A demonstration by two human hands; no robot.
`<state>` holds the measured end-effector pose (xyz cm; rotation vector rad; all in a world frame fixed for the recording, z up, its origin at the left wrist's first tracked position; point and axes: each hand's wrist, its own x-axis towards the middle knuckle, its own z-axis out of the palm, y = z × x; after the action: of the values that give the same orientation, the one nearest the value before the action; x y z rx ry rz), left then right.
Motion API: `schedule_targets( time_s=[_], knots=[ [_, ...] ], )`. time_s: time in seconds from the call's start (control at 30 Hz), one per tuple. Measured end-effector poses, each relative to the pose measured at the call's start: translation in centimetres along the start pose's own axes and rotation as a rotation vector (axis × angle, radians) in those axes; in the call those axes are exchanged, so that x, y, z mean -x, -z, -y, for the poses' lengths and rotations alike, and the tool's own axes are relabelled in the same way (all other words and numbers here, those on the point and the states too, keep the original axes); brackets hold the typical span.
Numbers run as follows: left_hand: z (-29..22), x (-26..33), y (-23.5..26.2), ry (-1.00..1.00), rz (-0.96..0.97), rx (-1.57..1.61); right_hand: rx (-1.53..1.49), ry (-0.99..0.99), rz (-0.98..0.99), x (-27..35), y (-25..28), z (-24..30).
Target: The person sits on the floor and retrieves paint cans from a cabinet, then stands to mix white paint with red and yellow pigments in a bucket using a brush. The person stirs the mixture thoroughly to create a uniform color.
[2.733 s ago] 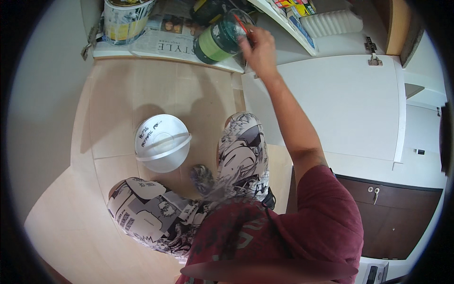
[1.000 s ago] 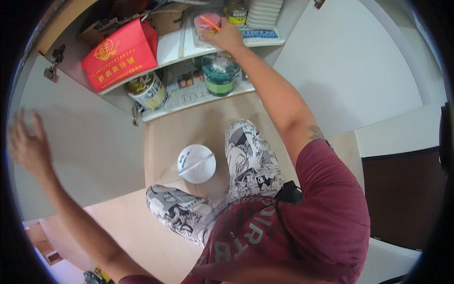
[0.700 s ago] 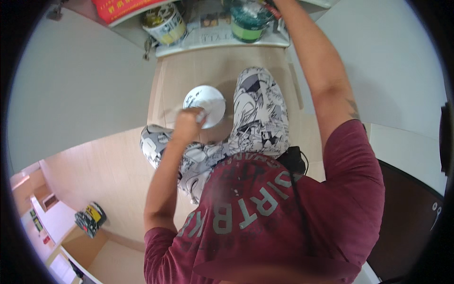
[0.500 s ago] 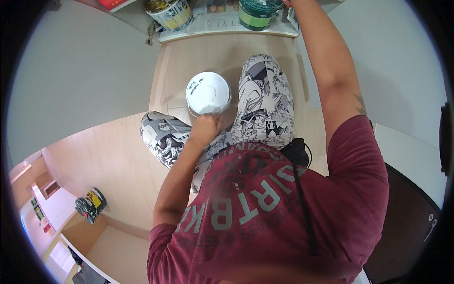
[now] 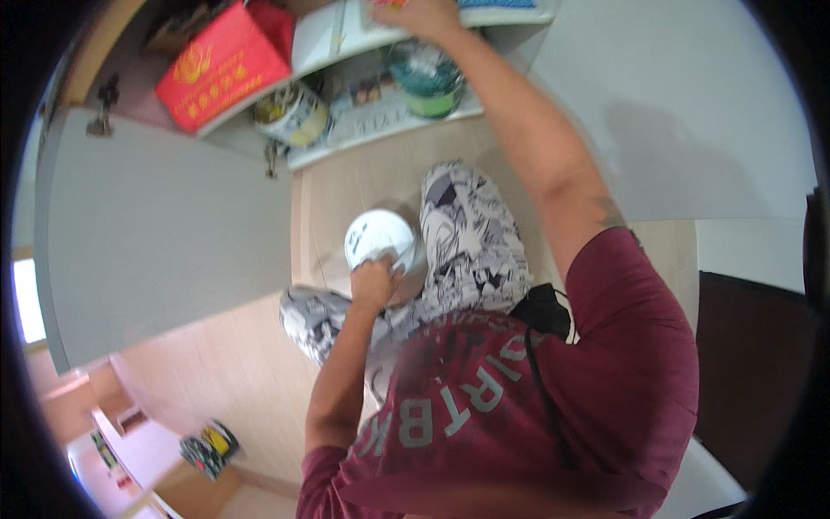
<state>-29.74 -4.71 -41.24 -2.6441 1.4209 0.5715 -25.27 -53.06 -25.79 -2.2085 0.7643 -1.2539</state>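
I kneel on a pale wooden floor before an open cabinet. My left hand (image 5: 374, 278) rests on the near rim of a round white container (image 5: 379, 237) that stands on the floor by my knee; its fingers curl over the edge. My right hand (image 5: 424, 15) reaches up to a white shelf (image 5: 328, 39) at the top of the view and touches things there; what it holds is cut off by the picture's edge. Below it stands a green jar (image 5: 424, 80) with a clear top.
A red bag (image 5: 223, 66) and a yellow-white tin (image 5: 292, 114) sit in the cabinet. The open grey cabinet door (image 5: 164, 233) stands at my left. A dark cabinet (image 5: 761, 346) is at my right. A small yellow-black object (image 5: 207, 445) lies on the floor behind.
My left hand came down from the cabinet door to the white container and stays on its rim. My right hand stayed up at the shelf above the green jar. My head tilted, shifting the view.
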Motion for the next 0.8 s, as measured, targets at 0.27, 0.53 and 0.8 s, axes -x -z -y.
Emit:
schedule_targets(
  time_s=[0.27, 0.53, 0.8],
  knots=[
    [2.0, -3.1, 3.2, -0.075, -0.282, 0.392, -0.014, -0.153, 0.191, 0.8, 2.2, 1.9],
    [6.8, -5.4, -0.5, 0.088, -0.367, 0.345, -0.025, -0.165, 0.186, 1.1, 2.1, 2.8],
    [6.1, -5.5, 0.0, 0.156, -0.105, 0.351, -0.02, -0.178, 0.191, 1.0, 2.4, 2.2]
  ],
)
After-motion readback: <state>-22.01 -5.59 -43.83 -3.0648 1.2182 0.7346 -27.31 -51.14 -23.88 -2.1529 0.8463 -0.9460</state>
